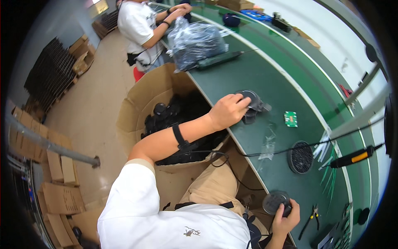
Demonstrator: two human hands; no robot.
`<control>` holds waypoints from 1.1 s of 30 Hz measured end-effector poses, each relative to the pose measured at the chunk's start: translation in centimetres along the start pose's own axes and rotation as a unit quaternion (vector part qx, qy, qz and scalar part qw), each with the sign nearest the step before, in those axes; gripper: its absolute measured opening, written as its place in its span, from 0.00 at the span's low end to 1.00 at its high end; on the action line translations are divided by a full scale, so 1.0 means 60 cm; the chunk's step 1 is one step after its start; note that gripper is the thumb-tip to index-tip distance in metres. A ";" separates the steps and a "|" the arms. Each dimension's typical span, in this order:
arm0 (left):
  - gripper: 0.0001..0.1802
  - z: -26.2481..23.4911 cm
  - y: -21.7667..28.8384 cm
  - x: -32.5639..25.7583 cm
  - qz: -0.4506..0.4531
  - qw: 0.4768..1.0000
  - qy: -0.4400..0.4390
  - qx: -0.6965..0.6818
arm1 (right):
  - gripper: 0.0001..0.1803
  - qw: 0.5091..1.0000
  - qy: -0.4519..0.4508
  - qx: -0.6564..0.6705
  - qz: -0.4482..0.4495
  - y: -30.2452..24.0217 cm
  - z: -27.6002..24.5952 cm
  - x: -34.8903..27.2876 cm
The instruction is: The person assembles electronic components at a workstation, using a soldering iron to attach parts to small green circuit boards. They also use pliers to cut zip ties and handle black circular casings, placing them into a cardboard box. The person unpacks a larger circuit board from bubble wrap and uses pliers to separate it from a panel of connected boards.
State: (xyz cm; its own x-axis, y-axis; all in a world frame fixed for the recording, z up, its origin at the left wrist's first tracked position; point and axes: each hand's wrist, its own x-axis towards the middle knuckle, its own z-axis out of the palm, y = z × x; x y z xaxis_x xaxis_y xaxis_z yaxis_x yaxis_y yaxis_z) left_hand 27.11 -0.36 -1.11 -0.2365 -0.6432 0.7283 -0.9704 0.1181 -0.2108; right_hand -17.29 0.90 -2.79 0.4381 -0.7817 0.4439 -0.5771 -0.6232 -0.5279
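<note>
Plainly, your two hands are well apart: your left hand (230,111) reaches far over the bench edge, its fingers curled at the rim of a black round part (251,101), though whether they grip it or only touch it you cannot tell from here, while your right hand (288,216) is closed around a dark disc-shaped unit (274,202) at the near right. That unit sits just over the bench edge, thumb and fingers about its side, probably so its flat face stays free and visible. The far part lies on the green bench (219,81), beside the open cardboard box (137,89) on the left, which likely stands so close to keep its black pieces (166,112) within reach. Counting up, you have two round units at your hands, one green circuit board (291,119) to the right, one round dish (289,159) of small dark bits, one pair of pliers (315,216) at the near right, and two powered drivers: one black and orange driver (353,157) on the right, presumably handy there, and one green driver (219,60) far off by one bulky plastic bag (195,43); the boxed pieces are too heaped to count
</note>
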 end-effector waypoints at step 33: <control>0.15 -0.085 0.401 0.093 -0.349 0.474 -0.303 -0.749 | 0.21 0.910 0.053 0.372 0.172 -0.006 -0.054 0.032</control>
State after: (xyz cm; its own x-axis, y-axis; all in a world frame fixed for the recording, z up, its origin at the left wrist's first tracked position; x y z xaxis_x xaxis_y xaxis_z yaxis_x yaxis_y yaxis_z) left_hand 2.22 2.78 1.21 -0.2141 -0.9670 -0.1379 0.1455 -0.1712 0.9744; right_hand -18.49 -0.30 0.62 0.2285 -0.9516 0.2055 -0.0229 -0.2162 -0.9761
